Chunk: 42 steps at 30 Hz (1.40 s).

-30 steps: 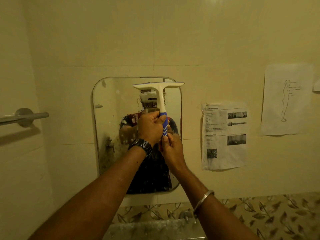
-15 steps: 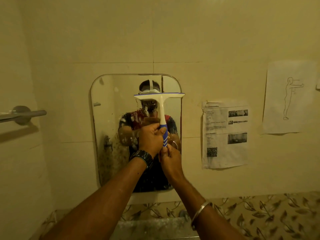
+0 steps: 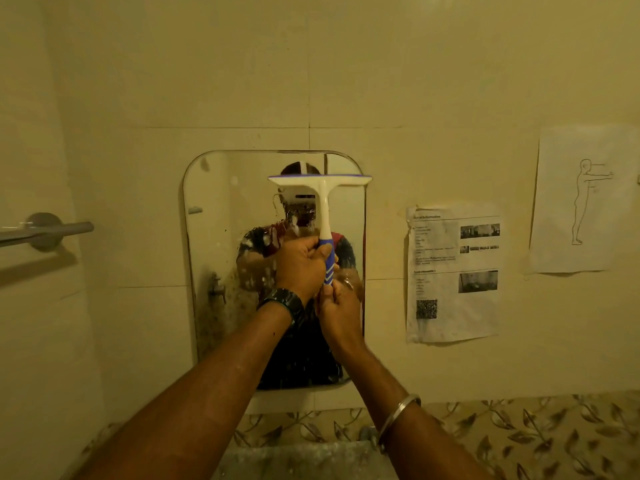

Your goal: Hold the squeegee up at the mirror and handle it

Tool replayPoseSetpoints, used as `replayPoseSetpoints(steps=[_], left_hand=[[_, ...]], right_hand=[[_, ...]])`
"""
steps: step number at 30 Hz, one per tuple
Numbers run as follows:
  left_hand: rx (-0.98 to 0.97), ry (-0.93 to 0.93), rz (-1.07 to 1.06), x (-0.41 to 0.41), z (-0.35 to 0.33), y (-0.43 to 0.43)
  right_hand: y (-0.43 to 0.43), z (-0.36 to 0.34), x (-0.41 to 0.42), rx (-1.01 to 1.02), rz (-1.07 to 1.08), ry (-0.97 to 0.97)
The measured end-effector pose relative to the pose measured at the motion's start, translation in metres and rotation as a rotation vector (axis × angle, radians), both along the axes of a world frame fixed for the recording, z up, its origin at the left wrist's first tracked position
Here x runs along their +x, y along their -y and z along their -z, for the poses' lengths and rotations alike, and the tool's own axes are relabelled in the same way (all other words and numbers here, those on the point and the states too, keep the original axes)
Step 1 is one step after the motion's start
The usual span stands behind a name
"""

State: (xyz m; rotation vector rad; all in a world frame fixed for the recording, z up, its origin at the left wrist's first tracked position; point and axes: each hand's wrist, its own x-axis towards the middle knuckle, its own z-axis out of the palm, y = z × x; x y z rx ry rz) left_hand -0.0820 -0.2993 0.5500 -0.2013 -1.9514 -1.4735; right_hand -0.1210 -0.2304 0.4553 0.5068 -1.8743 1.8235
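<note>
The step in hand looks like a squeegee stroke on the wall mirror; the squeegee stands upright with its white blade level across the upper part of the glass, just below the top edge and toward the right side; whether the rubber edge presses on the glass cannot be told for certain. The left hand wraps its fingers round the blue grip of the handle, thumb on the front of it; the right hand sits just beneath, fingers curled about the handle's lower end, so both hands hold the one tool and touch each other. The glass below the blade is streaked and spotted with droplets; as a judgement, the next move calls for an even pull with the blade kept level and flat on the glass, both wrists moving together. A printed sheet hangs on the wall just right of the mirror; a towel bar juts out at the left.
</note>
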Motion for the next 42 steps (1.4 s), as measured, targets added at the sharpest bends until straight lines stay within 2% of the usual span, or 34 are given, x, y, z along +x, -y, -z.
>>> replayPoseSetpoints(steps=[5, 12, 17, 23, 27, 32, 37, 42], left_hand=[[-0.039, 0.036, 0.002, 0.009, 0.027, 0.004], [-0.162, -0.135, -0.038, 0.011, -0.026, 0.017], [-0.123, -0.094, -0.038, 0.002, -0.036, 0.034], [-0.114, 0.002, -0.064, 0.006, 0.011, 0.05], [-0.151, -0.026, -0.078, 0.014, 0.013, 0.055], [-0.117, -0.126, -0.001, 0.016, -0.025, 0.062], [-0.033, -0.054, 0.098, 0.007, -0.037, 0.064], [0.004, -0.03, 0.045, 0.006, -0.011, 0.063]], right_hand=[[0.004, 0.03, 0.013, 0.049, 0.034, -0.023], [0.011, -0.027, 0.021, -0.031, -0.005, -0.114], [0.032, -0.038, 0.011, -0.049, -0.059, -0.055], [0.049, 0.012, 0.01, -0.022, -0.093, 0.021], [0.051, 0.014, 0.023, -0.023, -0.089, -0.024], [0.053, -0.027, 0.022, -0.05, -0.09, -0.112], [0.065, -0.038, 0.014, -0.091, -0.09, -0.126], [0.074, -0.013, 0.01, -0.117, -0.089, -0.097]])
